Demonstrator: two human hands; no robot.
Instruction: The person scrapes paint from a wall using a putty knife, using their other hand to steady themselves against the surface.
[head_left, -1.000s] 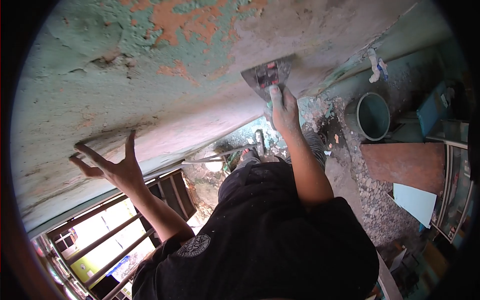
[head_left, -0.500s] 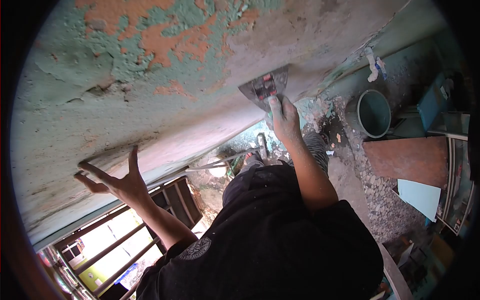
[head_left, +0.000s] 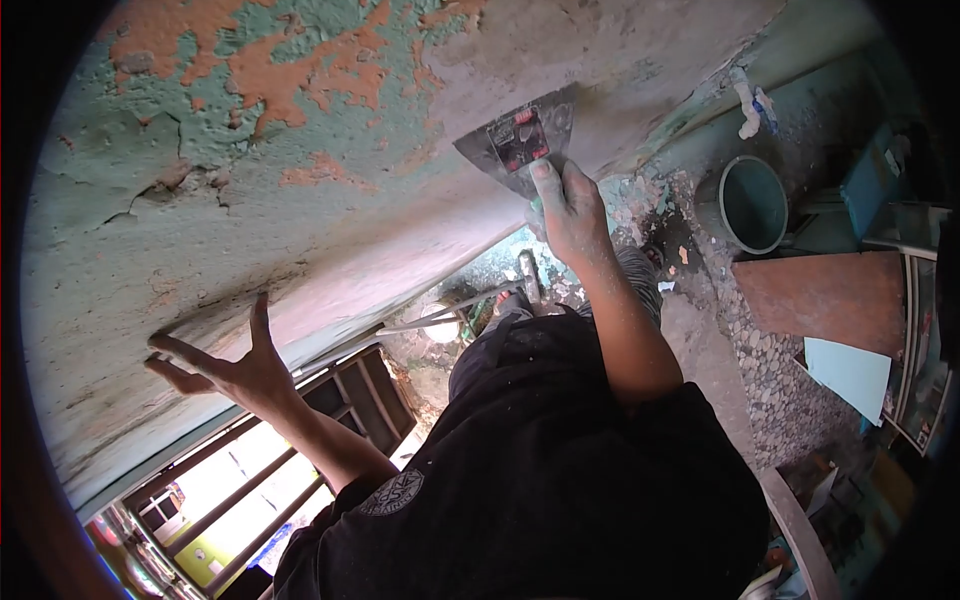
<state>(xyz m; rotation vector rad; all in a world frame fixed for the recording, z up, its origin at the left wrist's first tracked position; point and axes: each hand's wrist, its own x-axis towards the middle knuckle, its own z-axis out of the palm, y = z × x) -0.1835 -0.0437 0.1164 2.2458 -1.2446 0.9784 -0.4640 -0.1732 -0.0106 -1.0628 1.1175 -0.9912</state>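
Observation:
My right hand (head_left: pixel 568 205), dusty with pale powder, is wrapped round the handle of a wide scraper (head_left: pixel 517 140). Its grey blade with a red and black label lies close to the wall (head_left: pixel 400 190), its broad edge pointing up and away from me. Most of the handle is hidden in the fist. My left hand (head_left: pixel 235 375) has its fingers spread, with the fingertips resting against the lower wall. Green and orange patches of peeling paint (head_left: pixel 310 85) cover the upper left of the wall, and a smoother greyish area surrounds the blade. A crack runs through the green paint.
A grey bucket (head_left: pixel 752 205) stands on the floor at right, beside a brown board (head_left: pixel 825 300) and a pale blue sheet (head_left: pixel 848 375). A barred window (head_left: pixel 240 490) opens at lower left. Paint flakes litter the floor near my feet, and a white pipe (head_left: pixel 745 103) sticks out at upper right.
My right hand has moved the scraper slightly up and left, and more of the blade's face shows. My left hand stays spread on the wall. The view has shifted slightly.

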